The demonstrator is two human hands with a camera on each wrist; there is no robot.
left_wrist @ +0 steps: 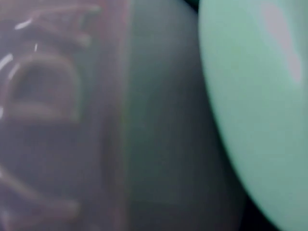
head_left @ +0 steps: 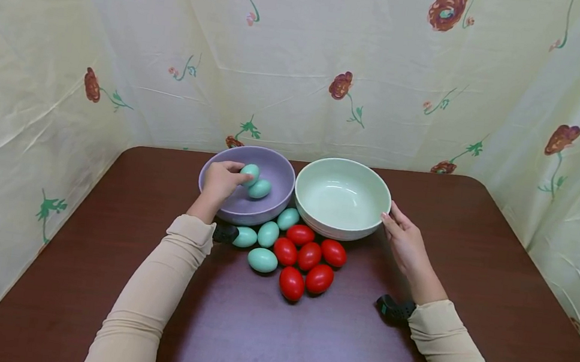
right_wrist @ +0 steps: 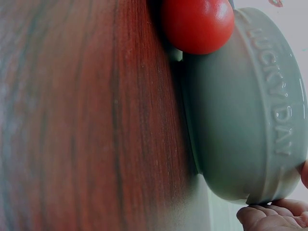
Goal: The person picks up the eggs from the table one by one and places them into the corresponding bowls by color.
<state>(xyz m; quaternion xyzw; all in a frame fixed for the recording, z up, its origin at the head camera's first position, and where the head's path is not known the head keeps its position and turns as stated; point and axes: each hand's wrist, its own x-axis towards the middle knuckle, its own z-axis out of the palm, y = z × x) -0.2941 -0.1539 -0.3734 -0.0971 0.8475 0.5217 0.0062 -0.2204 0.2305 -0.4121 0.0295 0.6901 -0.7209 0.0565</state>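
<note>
Over the purple bowl (head_left: 235, 204), my left hand (head_left: 220, 183) pinches a mint green egg (head_left: 250, 172) between thumb and fingers. A second mint green egg (head_left: 260, 189) lies in that bowl, right beside the held one. My right hand (head_left: 406, 243) holds the right side of the mint green bowl (head_left: 341, 202), thumb at the rim and fingers against the outside. Raised lettering runs around this bowl in the right wrist view, where the fingers (right_wrist: 276, 219) touch its wall. The left wrist view is filled by the lettered purple bowl wall (left_wrist: 53, 144) and a mint green egg (left_wrist: 260, 96) on the table.
In front of the bowls, several mint green eggs (head_left: 262, 260) lie on the left of a cluster, with several red eggs (head_left: 309, 256) on the right. All sit on a dark brown table (head_left: 269, 347). A floral curtain (head_left: 291, 84) hangs behind and at both sides.
</note>
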